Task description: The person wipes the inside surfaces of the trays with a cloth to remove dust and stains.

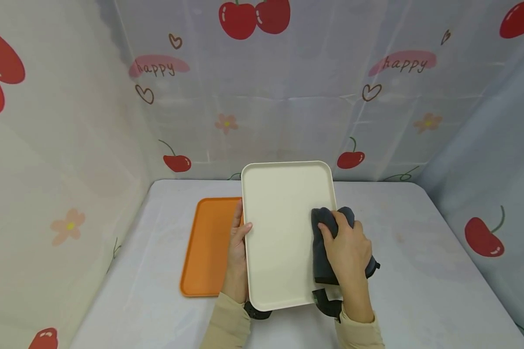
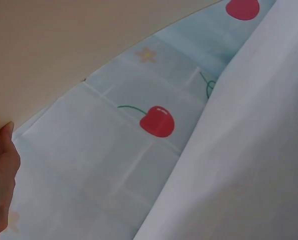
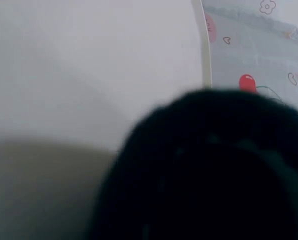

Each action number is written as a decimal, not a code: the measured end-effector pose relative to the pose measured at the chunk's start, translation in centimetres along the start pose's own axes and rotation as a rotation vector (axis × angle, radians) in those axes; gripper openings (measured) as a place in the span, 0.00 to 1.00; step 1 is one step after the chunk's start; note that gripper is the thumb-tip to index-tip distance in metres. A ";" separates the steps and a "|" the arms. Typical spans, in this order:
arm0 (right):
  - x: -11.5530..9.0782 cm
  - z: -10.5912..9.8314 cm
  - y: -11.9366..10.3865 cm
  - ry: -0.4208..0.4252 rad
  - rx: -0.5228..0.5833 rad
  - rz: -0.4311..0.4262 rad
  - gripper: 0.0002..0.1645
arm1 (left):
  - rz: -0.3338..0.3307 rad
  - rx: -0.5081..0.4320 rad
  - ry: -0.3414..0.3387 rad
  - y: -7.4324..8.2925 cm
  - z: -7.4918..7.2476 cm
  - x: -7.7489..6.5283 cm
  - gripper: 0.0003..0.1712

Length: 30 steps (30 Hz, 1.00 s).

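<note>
A cream rectangular tray (image 1: 284, 218) is held up, tilted toward the head camera. My left hand (image 1: 237, 252) grips its left edge, thumb over the rim and fingers behind. In the left wrist view, fingers (image 2: 6, 160) touch the tray's underside (image 2: 64, 45). Bunched in my right hand (image 1: 348, 247) is a dark grey cloth (image 1: 324, 259), which lies against the tray's right side and overhangs that rim. From the right wrist, the dark cloth (image 3: 199, 165) fills the lower part of the view, with the tray's pale surface (image 3: 89, 60) beyond.
An orange tray (image 1: 207, 252) lies flat on the white-covered table (image 1: 401, 271), partly hidden behind the cream tray. Curtains printed with cherries (image 1: 288, 111) enclose the back and both sides. A black strap (image 1: 327, 305) hangs by the right wrist.
</note>
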State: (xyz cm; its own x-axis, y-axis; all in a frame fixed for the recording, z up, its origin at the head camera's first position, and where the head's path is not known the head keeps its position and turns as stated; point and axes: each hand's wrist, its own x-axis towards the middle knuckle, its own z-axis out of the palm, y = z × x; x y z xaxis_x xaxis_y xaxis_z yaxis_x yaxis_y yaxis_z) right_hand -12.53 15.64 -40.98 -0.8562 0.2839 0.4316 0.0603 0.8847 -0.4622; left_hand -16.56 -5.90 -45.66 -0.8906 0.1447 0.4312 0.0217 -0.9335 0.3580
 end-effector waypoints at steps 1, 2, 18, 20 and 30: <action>-0.1 0.1 0.0 -0.001 0.003 0.005 0.25 | 0.002 0.001 -0.001 0.0 -0.1 0.0 0.41; -0.2 0.1 -0.1 0.000 0.005 0.010 0.25 | 0.003 0.003 0.001 0.0 -0.1 0.0 0.41; -1.2 0.7 -1.4 -0.015 0.024 0.015 0.26 | -0.012 0.012 0.040 -0.1 0.1 0.1 0.40; -1.4 0.9 -1.9 -0.001 0.023 -0.020 0.25 | -0.016 0.009 0.037 -0.2 0.0 0.0 0.40; -2.9 2.1 -5.3 0.079 -0.025 -0.224 0.26 | -0.032 0.039 -0.013 -0.3 0.1 -0.1 0.38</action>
State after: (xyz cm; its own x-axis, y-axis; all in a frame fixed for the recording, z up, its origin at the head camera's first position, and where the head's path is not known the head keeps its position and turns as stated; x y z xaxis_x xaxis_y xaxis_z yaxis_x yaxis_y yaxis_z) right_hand -11.43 9.31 -41.43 -0.8072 0.1062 0.5807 -0.1131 0.9376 -0.3288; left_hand -16.48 -5.58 -45.75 -0.8854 0.1784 0.4293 0.0112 -0.9150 0.4033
